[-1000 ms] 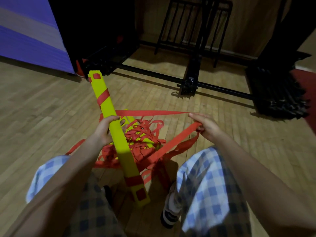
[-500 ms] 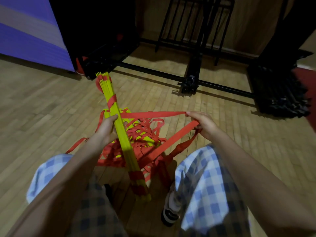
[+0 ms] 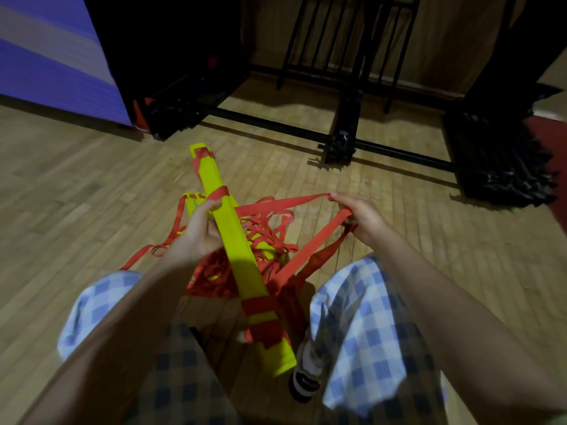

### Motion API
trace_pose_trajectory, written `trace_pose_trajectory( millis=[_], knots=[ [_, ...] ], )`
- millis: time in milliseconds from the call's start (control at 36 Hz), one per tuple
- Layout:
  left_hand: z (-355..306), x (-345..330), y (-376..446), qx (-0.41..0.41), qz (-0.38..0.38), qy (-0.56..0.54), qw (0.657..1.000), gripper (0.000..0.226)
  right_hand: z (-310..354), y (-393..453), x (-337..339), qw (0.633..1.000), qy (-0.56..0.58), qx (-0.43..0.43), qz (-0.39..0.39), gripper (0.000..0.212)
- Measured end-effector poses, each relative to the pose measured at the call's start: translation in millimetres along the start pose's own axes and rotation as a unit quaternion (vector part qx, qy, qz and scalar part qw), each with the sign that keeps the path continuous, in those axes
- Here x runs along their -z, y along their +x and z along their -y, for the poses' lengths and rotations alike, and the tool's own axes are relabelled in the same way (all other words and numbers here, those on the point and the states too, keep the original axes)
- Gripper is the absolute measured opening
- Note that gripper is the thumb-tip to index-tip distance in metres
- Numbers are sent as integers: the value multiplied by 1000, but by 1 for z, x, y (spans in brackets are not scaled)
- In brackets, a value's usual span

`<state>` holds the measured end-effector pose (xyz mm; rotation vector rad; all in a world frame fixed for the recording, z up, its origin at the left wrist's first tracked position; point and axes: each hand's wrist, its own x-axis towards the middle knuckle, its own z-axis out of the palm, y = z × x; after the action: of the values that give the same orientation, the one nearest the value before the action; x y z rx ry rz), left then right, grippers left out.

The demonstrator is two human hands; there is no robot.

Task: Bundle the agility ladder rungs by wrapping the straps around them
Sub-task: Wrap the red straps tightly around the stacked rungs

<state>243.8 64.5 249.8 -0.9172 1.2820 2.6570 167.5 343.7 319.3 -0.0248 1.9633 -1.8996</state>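
Rungs (image 3: 234,240) and straps (image 3: 310,250) in our hands

Our left hand (image 3: 196,231) grips the yellow rungs; our right hand (image 3: 359,214) pinches a red strap beside them.

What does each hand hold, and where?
Left hand grips the yellow rung stack near its middle; right hand pinches a red strap along its length.

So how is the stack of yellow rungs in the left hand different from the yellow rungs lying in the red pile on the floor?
The held stack of flat yellow plastic rungs is gathered, tilted up off the floor and gripped by the left hand; the loose yellow rungs lie scattered on the wooden floor. The held stack has red strap wound round it; the loose rungs sit half buried in tangled red straps. Both are the same yellow.
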Motion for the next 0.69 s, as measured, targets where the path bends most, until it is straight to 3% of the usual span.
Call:
trace_pose_trajectory(
  millis=[167, 389, 611, 694],
  knots=[
    [10, -7, 3, 13, 0, 70, 997, 23, 0, 0, -1, 1000, 2, -7, -19, 17],
    [13, -7, 9, 13, -31, 67, 997, 27, 0, 1, -2, 999, -7, -13, -28, 14],
    [21, -13, 10, -93, -48, 85, 991, 13, -3, 5, 2, 999, 1, -14, -40, 27],
    [18, -9, 12, -96, -34, 46, 994, 12, -2, 5, 2, 999, -2, -12, -37, 26]
  ],
)
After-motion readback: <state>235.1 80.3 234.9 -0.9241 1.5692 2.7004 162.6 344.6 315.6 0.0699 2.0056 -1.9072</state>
